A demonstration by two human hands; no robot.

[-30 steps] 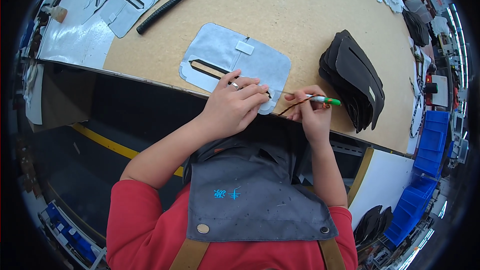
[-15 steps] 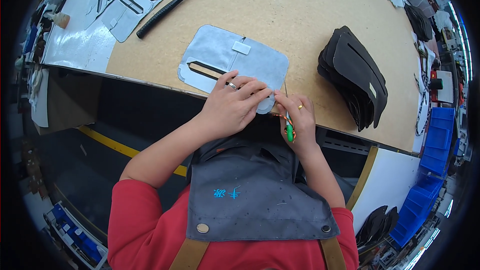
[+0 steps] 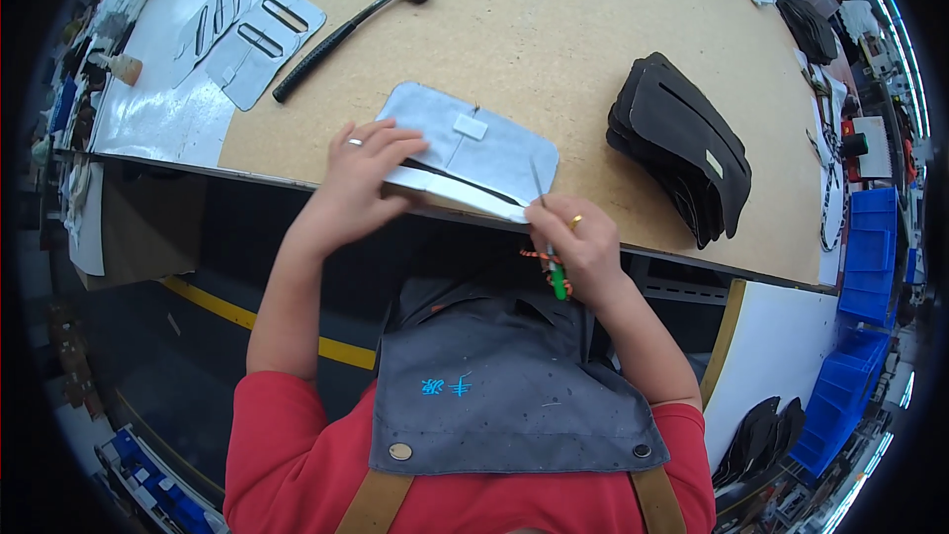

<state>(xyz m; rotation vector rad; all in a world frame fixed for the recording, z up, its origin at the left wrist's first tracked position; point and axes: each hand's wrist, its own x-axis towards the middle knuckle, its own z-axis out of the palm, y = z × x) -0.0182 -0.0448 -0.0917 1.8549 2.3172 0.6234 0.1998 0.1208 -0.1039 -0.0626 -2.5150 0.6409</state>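
A light grey-blue flat panel [image 3: 494,147] with rounded corners lies at the table's front edge. It bears a small pale tab [image 3: 470,127] and a long dark slit, and its near strip reaches over the edge. My left hand [image 3: 358,178] is at the panel's left end, fingers stretched out and slightly blurred, gripping nothing that I can see. My right hand [image 3: 581,242] is closed round a slim tool [image 3: 559,280] with a thin metal point, a green end and an orange cord. Its fingertips touch the panel's right near corner. The tool's middle is hidden.
A black-handled hammer [image 3: 341,32] lies at the back left, beside grey slotted panels [image 3: 255,44]. To the right stands a stack of black panels [image 3: 682,143]. Blue bins [image 3: 868,257] line the far right, past a white board [image 3: 766,346].
My left hand has moved left along the panel, away from my right hand. The panel has shifted and its near strip now tilts at the edge. The tool stays in my right hand.
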